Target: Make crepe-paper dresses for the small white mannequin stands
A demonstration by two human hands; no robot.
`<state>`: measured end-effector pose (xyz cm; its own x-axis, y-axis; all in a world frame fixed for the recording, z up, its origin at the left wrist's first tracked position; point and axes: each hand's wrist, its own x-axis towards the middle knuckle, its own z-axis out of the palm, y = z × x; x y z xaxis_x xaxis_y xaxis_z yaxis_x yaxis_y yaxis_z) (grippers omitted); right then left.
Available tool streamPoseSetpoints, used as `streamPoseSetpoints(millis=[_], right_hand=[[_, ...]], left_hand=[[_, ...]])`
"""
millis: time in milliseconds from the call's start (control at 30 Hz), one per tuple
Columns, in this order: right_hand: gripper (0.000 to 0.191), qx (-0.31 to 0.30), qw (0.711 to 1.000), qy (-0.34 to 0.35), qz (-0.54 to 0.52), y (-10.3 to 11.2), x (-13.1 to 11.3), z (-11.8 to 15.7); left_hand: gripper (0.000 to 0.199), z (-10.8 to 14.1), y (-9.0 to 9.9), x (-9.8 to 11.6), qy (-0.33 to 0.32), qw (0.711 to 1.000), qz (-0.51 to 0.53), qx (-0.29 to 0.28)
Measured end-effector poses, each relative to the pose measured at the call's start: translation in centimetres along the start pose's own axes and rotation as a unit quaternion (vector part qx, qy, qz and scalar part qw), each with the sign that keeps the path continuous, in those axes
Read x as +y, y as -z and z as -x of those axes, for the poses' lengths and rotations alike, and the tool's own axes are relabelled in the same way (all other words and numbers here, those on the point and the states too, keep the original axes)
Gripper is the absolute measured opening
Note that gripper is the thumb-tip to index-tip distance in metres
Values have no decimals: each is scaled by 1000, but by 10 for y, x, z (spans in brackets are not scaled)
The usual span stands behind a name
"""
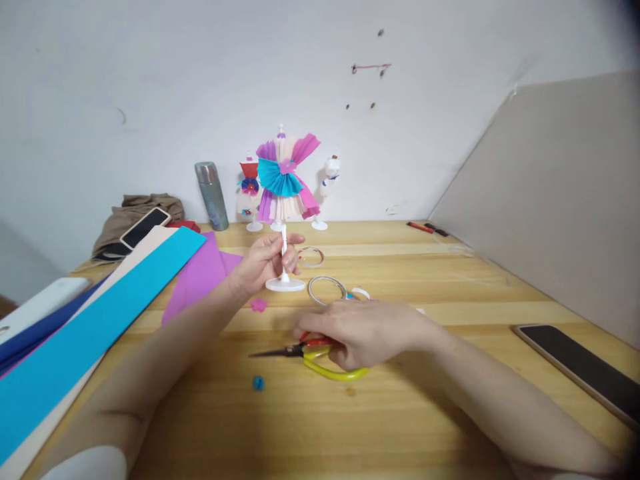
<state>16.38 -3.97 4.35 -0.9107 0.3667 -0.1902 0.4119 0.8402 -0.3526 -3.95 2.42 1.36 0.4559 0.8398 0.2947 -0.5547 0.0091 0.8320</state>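
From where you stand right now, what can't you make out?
All in the head view:
Right hand: fingertips hidden by the hand itself, so its grip on the scissors is unclear.
Pleated paper dress: back faces away.
Right-hand phone: cut off by right edge.
Blue paper strip: cut off by left edge.

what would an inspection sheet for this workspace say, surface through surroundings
Surface: wooden table, light grain showing
Job's things: white stand bearing a pleated paper dress; red-and-yellow-handled scissors
Clutter: blue paper strip and purple paper to the left; flask at the back; dark-screened phone at the right
Hands: left hand holds the stand below the dress; right hand on the scissors, grip unclear
Cables: nothing seen
Surroundings: pale wall with small dark marks; grey side panel at the right
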Motion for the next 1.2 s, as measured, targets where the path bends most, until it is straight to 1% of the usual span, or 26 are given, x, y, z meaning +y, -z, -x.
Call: streamPoseSetpoints(millis=[100,167,200,300,400,533,633,733,933,1067,1200], right_hand=[[56,51,995,65,-63,14,3,13],[57,87,986,82,-114,22,6,20],[55,110,982,76,-137,25,9,23],[49,181,967,24,-179,35,21,33],[51,208,965,-27,-156,43,36,43],[59,202,970,-53,-126,51,49,50],[61,194,970,-72,-131,52,52,48],[63,205,966,-87,-132,51,56,44],[59,217,963,-73,-141,49,64,40],[60,215,962,-88,-141,49,63,40],[57,220,957,-101,-157,47,64,39]], left_hand=[[27,0,2,-4,13,1000,2,-8],[29,-1,3,-7,18,1000,-8,-7],[30,-1,2,-8,21,1000,-16,-4],[30,-1,1,-10,28,999,-44,12],[30,0,-1,-12,31,997,-64,25],[28,1,-4,-14,38,996,-76,29],[28,2,-7,-17,46,996,-80,23],[30,4,-9,-20,61,994,-86,21],[36,6,-16,-25,91,992,-88,21],[38,7,-18,-28,103,991,-91,10],[39,7,-18,-31,102,990,-97,1]])
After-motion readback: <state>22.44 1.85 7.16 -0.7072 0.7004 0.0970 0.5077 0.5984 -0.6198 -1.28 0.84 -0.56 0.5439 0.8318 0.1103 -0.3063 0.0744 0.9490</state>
